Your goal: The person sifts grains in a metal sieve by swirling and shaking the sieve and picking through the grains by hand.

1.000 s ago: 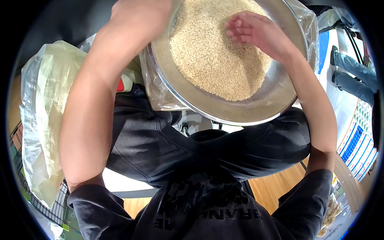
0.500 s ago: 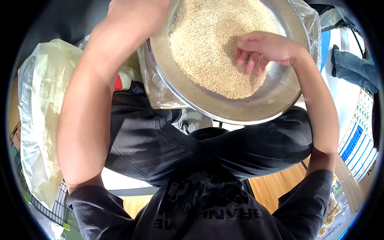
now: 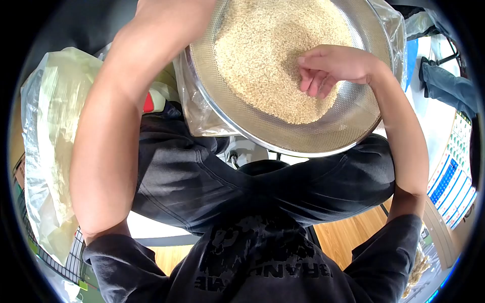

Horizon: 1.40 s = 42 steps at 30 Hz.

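Observation:
A wide round metal sieve [image 3: 303, 139] with a perforated wall rests at my lap and holds a heap of pale tan grain [image 3: 257, 70]. Just over the right part of the heap is my right hand [image 3: 331, 65]. Its fingers curl inward towards the thumb, and their inner side is hidden, so whether grains lie in them does not show. My left arm reaches up the left side to the sieve's far left. Only the wrist end of my left hand [image 3: 174, 10] shows at the top edge; its fingers are out of frame.
Clear plastic [image 3: 194, 118] lies under and around the sieve. A large translucent bag [image 3: 55, 146] stands on the left above a black wire rack [image 3: 78, 252]. Beside my left forearm is a red and white object [image 3: 152, 102]. Another person's trouser leg [image 3: 449, 86] appears far right.
My right hand has curled its fingers in more and shifted slightly downward over the grain. My left arm has barely moved. The other person's legs at the right have shifted a little.

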Motion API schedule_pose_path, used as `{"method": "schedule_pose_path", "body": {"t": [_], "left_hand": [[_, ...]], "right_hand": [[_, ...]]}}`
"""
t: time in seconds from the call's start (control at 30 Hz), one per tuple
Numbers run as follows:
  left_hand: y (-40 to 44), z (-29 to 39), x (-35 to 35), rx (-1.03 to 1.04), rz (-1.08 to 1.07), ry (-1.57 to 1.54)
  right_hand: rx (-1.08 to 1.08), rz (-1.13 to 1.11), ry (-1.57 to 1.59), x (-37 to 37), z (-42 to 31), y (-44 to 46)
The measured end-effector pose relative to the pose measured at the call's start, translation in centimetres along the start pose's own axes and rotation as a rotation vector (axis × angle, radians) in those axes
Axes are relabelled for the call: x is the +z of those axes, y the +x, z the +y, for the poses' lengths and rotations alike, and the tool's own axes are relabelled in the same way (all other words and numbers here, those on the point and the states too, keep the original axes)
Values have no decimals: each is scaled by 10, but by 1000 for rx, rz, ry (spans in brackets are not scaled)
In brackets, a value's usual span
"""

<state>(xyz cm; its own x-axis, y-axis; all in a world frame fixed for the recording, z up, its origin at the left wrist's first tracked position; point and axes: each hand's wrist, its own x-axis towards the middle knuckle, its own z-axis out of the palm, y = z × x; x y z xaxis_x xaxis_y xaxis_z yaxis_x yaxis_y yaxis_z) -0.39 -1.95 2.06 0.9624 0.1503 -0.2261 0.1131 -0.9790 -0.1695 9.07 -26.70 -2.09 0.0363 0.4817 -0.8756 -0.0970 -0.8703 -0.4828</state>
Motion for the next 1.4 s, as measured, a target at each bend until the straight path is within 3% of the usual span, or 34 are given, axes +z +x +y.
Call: {"method": "schedule_pose_path", "body": {"t": [0.07,0.13,0.23,0.37,0.5,0.57,0.73,0.93,1.0,1.03,1.1,1.23,1.3,1.37,1.4], "left_hand": [[4,-3,2,22,-37,-13],[0,0,0,20,-20,-9],[8,-3,3,5,-47,-13],[10,-7,10,21,-41,-32],[0,-1,2,35,39,-20],[4,-4,4,9,-28,-32],[3,-1,2,-1,-51,-33],[-1,3,-5,-3,-44,-51],[0,4,-4,-25,-29,-53],[1,4,-4,-33,-37,-61],[5,0,0,-45,-48,-70],[12,-7,8,-12,-105,-86],[9,-4,2,-6,-120,-82],[2,-1,-2,18,-50,-68],[1,-1,-3,26,-26,-63]], "right_hand": [[41,31,-12,-3,1,-3],[-81,228,18,-8,3,-2],[-165,273,84,-7,5,8],[-120,76,132,6,-3,16],[-345,164,103,13,0,28],[-558,283,356,7,6,40],[-581,292,431,-2,6,43],[-460,317,452,19,-3,39],[-305,27,165,14,-5,30],[-306,24,163,12,-7,24],[-40,-2,-71,12,-15,13],[-81,142,-128,5,-15,7],[-156,157,-83,2,-11,16],[-345,377,27,10,-11,25],[-334,363,86,11,-11,26]]}}
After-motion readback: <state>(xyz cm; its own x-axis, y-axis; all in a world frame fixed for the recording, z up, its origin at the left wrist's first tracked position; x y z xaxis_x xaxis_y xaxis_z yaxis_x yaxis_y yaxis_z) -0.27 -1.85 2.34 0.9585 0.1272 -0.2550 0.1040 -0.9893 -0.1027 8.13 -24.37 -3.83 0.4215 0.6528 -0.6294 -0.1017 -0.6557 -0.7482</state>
